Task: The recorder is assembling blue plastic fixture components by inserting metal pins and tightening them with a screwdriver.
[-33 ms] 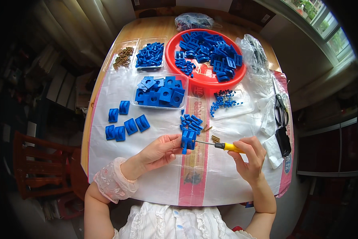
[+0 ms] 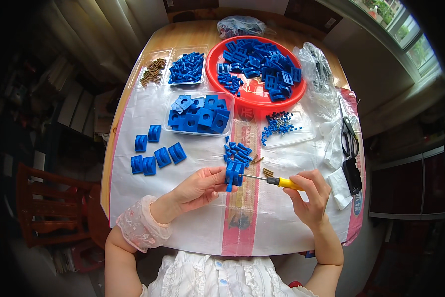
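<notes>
My left hand (image 2: 201, 189) grips a blue plastic block (image 2: 234, 174) with a small tab hanging from its lower side. From the right, my right hand (image 2: 309, 197) holds a screwdriver (image 2: 287, 183) by its yellow and black handle. The thin metal shaft reaches the block's right side; whether the tip sits inside a hole is too small to tell. Just beyond the block lies a pile of small blue wedge pieces (image 2: 238, 153), with a few brass-coloured screws (image 2: 268, 172) beside it. Several rounded blue blocks (image 2: 162, 157) rest on the sheet to the left.
A red basin (image 2: 254, 101) of blue parts stands at the back. Left of it are clear boxes with blue square plates (image 2: 205, 118), small blue pieces (image 2: 186, 68) and screws (image 2: 153, 72). Tiny blue bits (image 2: 277, 123) lie on a clear lid. Scissors (image 2: 350, 138) lie far right.
</notes>
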`<state>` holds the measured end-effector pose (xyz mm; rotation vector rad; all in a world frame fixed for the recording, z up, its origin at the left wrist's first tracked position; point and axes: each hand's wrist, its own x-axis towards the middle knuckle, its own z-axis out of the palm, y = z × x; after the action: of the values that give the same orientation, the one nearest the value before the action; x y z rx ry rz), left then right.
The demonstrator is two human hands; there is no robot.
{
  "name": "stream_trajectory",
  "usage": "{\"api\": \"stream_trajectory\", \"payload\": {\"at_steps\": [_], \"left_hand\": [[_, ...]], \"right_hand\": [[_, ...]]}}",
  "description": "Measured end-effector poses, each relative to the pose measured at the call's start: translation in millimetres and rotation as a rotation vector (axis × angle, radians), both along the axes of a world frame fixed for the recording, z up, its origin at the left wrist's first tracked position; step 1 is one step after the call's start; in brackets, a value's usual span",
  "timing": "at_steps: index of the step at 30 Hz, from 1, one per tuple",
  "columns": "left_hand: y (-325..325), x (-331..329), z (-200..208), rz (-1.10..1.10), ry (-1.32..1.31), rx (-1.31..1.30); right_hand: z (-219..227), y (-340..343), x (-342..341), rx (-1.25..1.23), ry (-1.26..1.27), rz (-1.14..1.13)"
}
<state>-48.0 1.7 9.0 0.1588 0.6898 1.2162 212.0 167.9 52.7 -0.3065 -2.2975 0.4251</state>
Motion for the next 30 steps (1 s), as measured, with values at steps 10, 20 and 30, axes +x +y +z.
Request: {"api": "stream_trajectory", "payload": {"at_steps": [10,20,30], "left_hand": [[-0.2,0.9,1.4,0.002,0.023,-0.002],[-1.1,2.8,0.0,0.003,0.091,0.021],[-0.8,4.0,-1.3,0.036,0.134,-0.007]], "right_hand": [[1.7,-0.6,-0.3,0.023,-0.008,0.0],[4.5,0.3,0.2,0.048,-0.026,0.009],[3.3,-4.6,1.8,-0.29,-0.05,0.075]]}}
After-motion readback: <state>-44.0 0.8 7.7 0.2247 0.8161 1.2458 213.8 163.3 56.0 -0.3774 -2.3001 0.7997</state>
